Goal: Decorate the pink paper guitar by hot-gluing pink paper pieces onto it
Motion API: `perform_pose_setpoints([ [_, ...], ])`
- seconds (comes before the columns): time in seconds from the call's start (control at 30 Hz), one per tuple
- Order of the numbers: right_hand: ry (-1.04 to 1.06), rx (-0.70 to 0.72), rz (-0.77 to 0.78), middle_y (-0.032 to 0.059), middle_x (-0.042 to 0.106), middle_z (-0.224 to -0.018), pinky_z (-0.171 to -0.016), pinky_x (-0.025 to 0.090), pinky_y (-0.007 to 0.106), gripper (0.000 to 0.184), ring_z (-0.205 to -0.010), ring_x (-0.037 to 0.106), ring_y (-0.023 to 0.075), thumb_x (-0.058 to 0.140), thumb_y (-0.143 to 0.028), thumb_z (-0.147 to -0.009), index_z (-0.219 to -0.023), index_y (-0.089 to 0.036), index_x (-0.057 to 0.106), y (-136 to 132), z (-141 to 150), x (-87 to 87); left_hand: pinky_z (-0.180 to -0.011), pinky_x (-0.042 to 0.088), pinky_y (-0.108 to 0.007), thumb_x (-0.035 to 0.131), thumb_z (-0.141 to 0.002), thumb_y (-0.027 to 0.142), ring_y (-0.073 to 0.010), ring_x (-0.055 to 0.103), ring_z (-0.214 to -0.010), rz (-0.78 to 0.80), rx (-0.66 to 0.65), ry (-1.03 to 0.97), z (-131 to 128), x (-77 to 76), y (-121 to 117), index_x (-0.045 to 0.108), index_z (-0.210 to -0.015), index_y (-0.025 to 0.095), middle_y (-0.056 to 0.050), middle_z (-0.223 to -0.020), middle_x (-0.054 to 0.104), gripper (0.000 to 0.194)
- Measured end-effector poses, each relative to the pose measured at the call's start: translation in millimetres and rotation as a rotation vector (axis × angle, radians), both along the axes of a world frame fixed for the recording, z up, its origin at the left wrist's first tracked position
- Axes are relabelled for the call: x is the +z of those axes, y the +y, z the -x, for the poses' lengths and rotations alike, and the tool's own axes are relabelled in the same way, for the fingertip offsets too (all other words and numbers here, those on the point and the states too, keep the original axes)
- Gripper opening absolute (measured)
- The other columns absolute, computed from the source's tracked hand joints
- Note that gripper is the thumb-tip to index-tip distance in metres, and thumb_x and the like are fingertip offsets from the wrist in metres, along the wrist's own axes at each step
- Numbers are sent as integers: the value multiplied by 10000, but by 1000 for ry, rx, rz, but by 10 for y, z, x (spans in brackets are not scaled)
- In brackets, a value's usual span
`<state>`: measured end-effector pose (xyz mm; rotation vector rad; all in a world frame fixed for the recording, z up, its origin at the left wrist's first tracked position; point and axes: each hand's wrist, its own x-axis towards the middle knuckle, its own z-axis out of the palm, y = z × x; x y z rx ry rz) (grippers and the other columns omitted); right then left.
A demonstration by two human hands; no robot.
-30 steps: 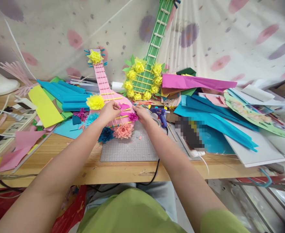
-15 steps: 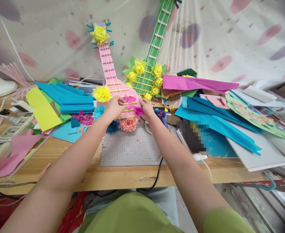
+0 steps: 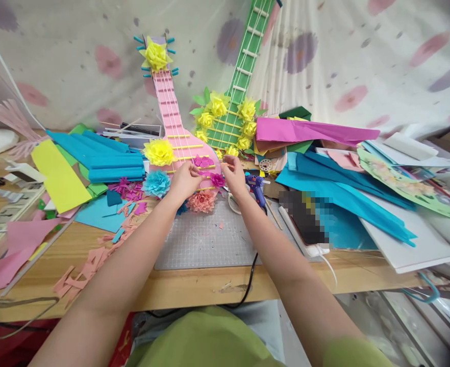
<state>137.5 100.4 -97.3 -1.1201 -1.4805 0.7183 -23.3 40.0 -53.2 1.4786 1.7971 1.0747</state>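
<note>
A pink paper lute-shaped instrument [image 3: 198, 142] with white strings and yellow bars leans upright, decorated with paper flowers. At its lower body, my left hand [image 3: 186, 181] is pinched on a small magenta paper piece [image 3: 205, 174]; the fingertips partly hide it. My right hand [image 3: 234, 176] is by the body's right edge, fingers bent and slightly apart, with nothing visible in them. Between the hands is a magenta flower [image 3: 218, 180]. Magenta petals [image 3: 203, 161] lie on the body above. A coral flower [image 3: 201, 202], a light-blue flower [image 3: 156, 183] and a yellow flower [image 3: 159, 152] surround my left hand.
Behind stands a green instrument [image 3: 228, 122] with yellow flowers. A purple glue gun [image 3: 256, 188] and a phone [image 3: 305, 219] are right of a grey cutting mat [image 3: 205, 250]. Blue paper [image 3: 114, 165], coral scraps [image 3: 83, 265] and a power strip [image 3: 10, 214] lie left.
The pink instrument has risen and tilted more upright since the earliest frame. My left hand has moved lower on its body, and my right fingers have loosened at its edge.
</note>
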Motion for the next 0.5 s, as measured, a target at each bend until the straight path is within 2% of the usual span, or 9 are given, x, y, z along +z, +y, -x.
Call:
perform_pose_setpoints([
  [0.1, -305, 40, -238, 114, 607, -1204, -1049, 372, 479, 451, -1167, 518, 276, 616, -279, -707, -1147, -214, 541, -238, -41, 77, -620, 390, -253, 693, -679, 165, -143, 568, -655, -8, 18, -29, -19, 2, -18, 489, -774, 205, 33, -673, 591, 229],
  [0.2, -487, 127, -293, 123, 616, -1186, -1017, 389, 486, 524, -1130, 518, 299, 614, -221, -677, -1193, -198, 529, -365, 18, 107, -644, 412, -258, 696, -680, 176, -144, 577, -669, -8, 16, -36, -30, -13, -30, 484, -783, 205, 32, -681, 591, 238],
  [0.33, -524, 87, -260, 107, 653, -1081, -977, 404, 482, 547, -1062, 525, 302, 583, -165, -679, -1222, -192, 521, -338, 128, 59, -692, 448, -270, 675, -689, 167, -152, 603, -724, -11, 16, -20, -26, -59, -20, 488, -788, 202, 21, -716, 608, 215],
  [0.5, -505, 56, -258, 85, 656, -913, -917, 424, 459, 481, -958, 543, 284, 549, -128, -694, -1171, -192, 552, -281, 153, -1, -728, 471, -291, 688, -685, 183, -167, 621, -764, -9, 13, 28, -25, -93, 17, 515, -815, 197, -7, -782, 651, 217],
])
